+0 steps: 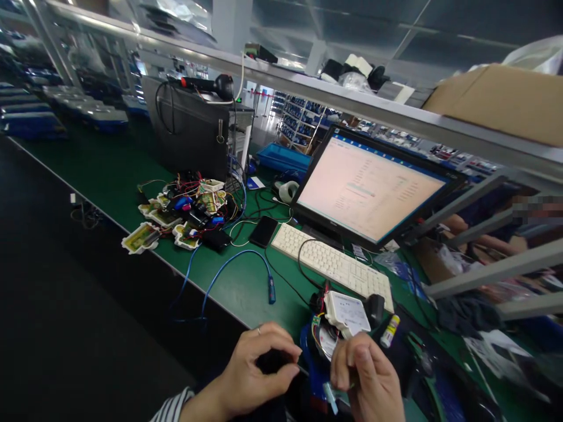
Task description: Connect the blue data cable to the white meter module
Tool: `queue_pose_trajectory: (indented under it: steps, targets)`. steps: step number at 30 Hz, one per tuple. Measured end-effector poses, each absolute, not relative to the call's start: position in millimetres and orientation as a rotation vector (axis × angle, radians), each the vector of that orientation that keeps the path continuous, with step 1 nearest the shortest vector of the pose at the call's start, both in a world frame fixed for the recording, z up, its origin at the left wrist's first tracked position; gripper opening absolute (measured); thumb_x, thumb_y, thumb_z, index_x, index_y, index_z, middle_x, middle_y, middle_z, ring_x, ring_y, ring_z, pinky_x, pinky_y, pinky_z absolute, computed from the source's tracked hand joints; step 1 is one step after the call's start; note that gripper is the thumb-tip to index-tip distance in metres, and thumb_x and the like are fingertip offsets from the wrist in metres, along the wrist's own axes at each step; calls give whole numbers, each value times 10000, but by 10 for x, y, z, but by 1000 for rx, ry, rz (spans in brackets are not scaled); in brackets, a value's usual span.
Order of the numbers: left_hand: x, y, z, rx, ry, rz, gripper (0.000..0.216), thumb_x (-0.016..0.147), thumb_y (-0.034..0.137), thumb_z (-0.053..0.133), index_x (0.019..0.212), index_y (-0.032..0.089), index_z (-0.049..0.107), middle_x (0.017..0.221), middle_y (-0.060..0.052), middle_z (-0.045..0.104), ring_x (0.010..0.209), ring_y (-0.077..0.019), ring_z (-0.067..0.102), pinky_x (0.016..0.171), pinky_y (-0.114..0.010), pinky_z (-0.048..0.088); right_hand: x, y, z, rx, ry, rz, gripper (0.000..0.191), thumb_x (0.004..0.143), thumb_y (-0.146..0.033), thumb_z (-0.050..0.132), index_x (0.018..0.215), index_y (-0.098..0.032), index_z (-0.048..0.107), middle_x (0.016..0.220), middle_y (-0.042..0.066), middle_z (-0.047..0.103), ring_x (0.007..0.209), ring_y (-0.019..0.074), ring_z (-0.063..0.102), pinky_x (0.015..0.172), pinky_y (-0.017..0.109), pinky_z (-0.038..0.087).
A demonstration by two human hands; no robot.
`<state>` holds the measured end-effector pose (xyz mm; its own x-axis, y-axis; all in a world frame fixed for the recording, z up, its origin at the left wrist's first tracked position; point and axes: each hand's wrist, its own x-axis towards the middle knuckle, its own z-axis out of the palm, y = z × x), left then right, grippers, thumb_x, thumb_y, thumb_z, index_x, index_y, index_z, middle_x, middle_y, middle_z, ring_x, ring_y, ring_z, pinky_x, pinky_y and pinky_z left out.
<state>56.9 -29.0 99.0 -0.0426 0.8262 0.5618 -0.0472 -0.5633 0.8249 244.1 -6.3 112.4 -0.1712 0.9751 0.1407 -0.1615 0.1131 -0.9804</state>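
Observation:
My left hand (259, 366) hovers at the table's front edge, its thumb and fingers curved toward each other with a small gap between the tips. Nothing shows in that gap. To its right, my right hand (369, 375) is closed, fingers curled in against the thumb; whatever it pinches is hidden or too small to name. Just below its fingertips is a small light-blue strip (329, 398), and I cannot tell whether they touch. Behind the right hand lie a white plastic housing (347, 312) with a printed face and a blue device (313, 375) with coloured wires, partly covered.
A blue cable (271, 290) loops over the green table's front edge. Wired circuit boards in white casings (143, 237) are heaped at left. A black phone (263, 231), keyboard (329, 261) and monitor (369, 184) stand behind; a glue stick (390, 331) lies right. A shelf (308, 88) spans above.

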Motion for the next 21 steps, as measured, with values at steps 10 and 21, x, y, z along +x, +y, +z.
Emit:
queue_pose_trajectory:
  steps: [10,21]
  targets:
    - [568,-346,951,1443,786,1239,423,750,278,763,1157,207,673,1050,-67,706,938,-155,649,858,-231,498,2355,-98,1083,-1022,-1280,1167,372,961,-417,463,679,-178,505,526,-12,518,490,92,515,492,186,439]
    - [874,-373,998,1389,923,1142,155,772,235,651,839,106,701,670,-40,646,621,-100,576,639,-182,455,2644,-170,962,-897,-1270,1203,298,968,-352,473,737,-180,548,510,-19,533,492,84,537,503,168,432]
